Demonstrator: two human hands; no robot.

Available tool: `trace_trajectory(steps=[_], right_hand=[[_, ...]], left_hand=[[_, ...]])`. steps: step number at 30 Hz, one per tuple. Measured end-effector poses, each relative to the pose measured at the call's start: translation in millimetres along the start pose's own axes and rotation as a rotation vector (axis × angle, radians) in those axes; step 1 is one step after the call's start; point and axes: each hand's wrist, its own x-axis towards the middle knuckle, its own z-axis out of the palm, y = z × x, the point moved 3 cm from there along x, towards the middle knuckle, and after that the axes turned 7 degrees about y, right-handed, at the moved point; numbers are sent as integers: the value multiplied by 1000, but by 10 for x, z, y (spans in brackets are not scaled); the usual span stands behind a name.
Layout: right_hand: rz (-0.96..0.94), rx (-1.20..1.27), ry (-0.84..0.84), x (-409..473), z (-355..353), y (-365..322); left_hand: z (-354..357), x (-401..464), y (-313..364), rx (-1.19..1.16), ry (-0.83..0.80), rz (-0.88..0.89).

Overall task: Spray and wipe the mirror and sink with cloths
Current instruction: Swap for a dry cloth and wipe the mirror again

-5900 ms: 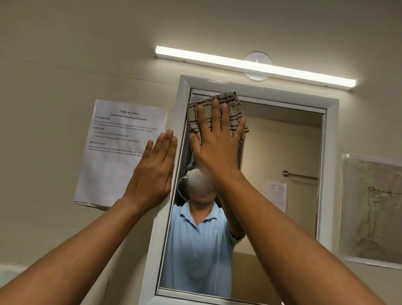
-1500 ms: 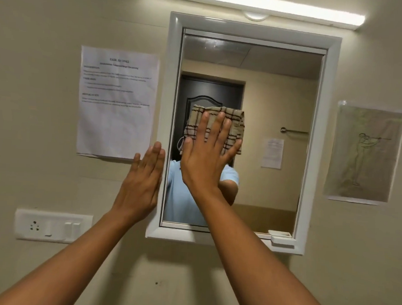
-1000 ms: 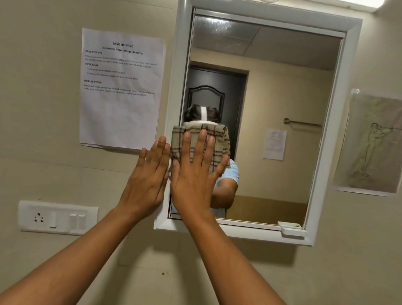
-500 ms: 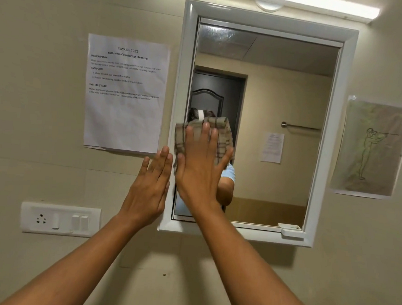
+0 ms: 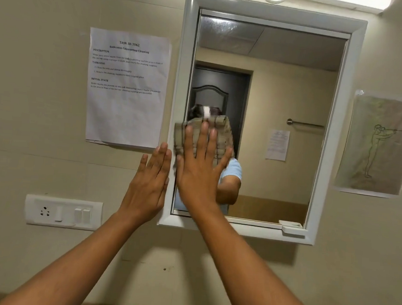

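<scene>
While the left hand lies flat and spread on the wall at the frame's 8 o'clock, the right hand, fingers straight, presses a checked cloth to the mirror's 9 o'clock edge; even pressure and overlapping strokes toward 3 o'clock should avoid streaks.

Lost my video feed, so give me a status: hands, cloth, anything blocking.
Right hand flat, pressing checked beige cloth on white-framed mirror, lower left. Left hand open, braced on beige wall beside frame. Nothing blocking the glass.
</scene>
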Motion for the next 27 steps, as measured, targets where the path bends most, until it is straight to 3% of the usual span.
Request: trace_trajectory(steps=[5,14,23,27], right_hand=[[14,-10,-65,-779,102,11],[19,-46,-138,-1107,9,452],[306,-75,-80,-955,-282,1297],[522,-68,3,-849,-426,1645]], left_hand=[[43,-127,55,30,-21,-25],[162,-297,221,156,-49,15],[251,-270,322,169,-26,-36],[281,-274,323,156,-24,-56]])
